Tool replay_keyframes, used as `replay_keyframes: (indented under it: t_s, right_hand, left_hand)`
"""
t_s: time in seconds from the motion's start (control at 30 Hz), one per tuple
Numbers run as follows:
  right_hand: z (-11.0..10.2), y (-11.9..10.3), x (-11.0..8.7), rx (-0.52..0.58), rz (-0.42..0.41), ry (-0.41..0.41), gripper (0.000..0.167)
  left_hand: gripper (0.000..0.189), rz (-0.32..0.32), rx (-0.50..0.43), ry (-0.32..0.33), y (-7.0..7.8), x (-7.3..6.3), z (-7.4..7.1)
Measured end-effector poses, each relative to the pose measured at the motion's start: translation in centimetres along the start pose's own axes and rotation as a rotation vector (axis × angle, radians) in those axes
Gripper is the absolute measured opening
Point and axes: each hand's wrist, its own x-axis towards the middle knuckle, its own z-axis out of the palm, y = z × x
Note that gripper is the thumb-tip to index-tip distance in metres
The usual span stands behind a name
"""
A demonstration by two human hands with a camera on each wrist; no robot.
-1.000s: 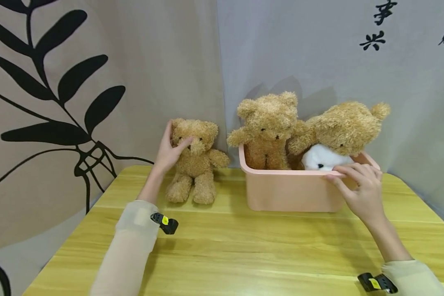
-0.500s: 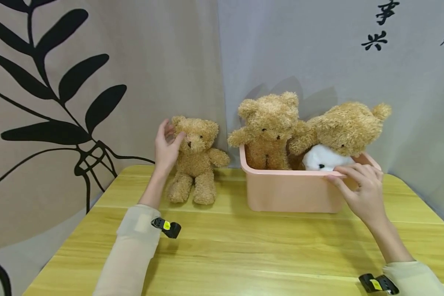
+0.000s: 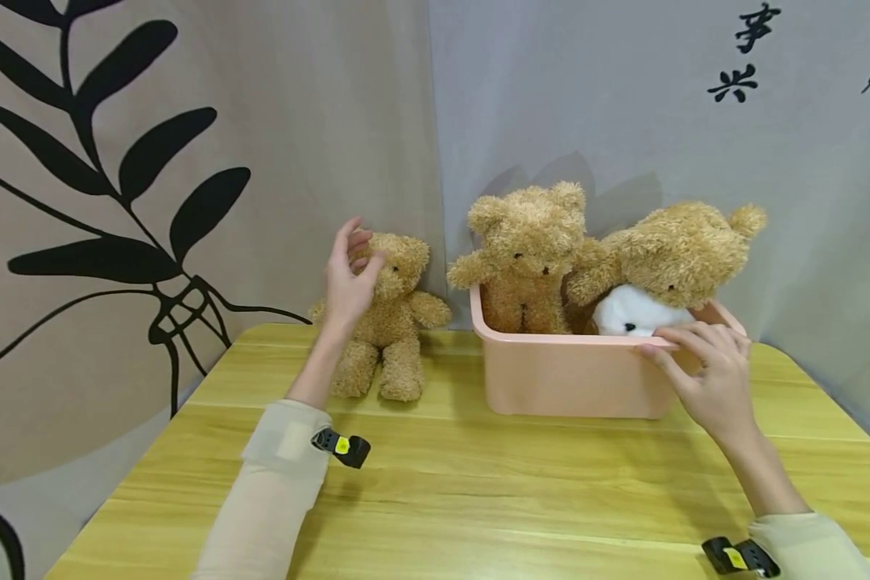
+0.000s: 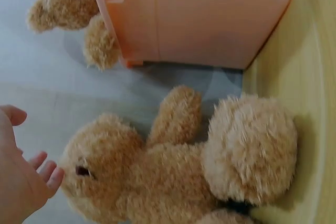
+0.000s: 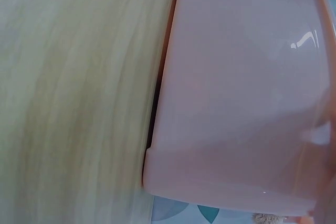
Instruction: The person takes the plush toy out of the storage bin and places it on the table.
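Upright at the table's back edge is a brown teddy bear (image 3: 395, 318), its head partly hidden by my left hand (image 3: 351, 282). That hand is raised before the bear's face with relaxed, slightly bent fingers and holds nothing. In the left wrist view the fingertips (image 4: 54, 178) come close to the bear's muzzle; contact is unclear. My right hand (image 3: 710, 374) grips the front rim of a pink plastic bin (image 3: 573, 374), thumb outside and fingers over the edge. Inside the bin are an upright teddy bear (image 3: 529, 250), a tilted teddy bear (image 3: 685, 250) and a white plush toy (image 3: 634, 310), partly hidden.
The wooden table (image 3: 478, 491) runs under everything, bare in front of the bin. Behind it hangs a grey curtain (image 3: 333, 121) with a black leaf print (image 3: 90, 262) and dark characters. Each sleeve carries a black wrist camera (image 3: 342, 447).
My left hand has let go of the left bear's head, drawn off it, then shifted right in front of its face. The right hand and the bin have stayed put.
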Motion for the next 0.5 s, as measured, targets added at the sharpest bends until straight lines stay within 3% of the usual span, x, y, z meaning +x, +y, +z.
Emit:
replay_keyframes:
  t_s: [0.1,0.3,0.5]
  right_hand:
    - [0.2,0.0,0.0,0.007,-0.003,0.004,0.067]
    - [0.2,-0.1,-0.1,0.012,-0.004,0.005,0.067]
    - [0.1,0.0,-0.1,0.009,-0.003,0.009,0.067]
  left_hand:
    - [0.06,0.03,-0.017,-0.016,-1.0,0.4,0.5]
    - [0.062,0.045,-0.069,-0.091,0.3,0.4,2.2]
    - [0.07,0.032,-0.082,-0.186,1.8,0.9,4.8]
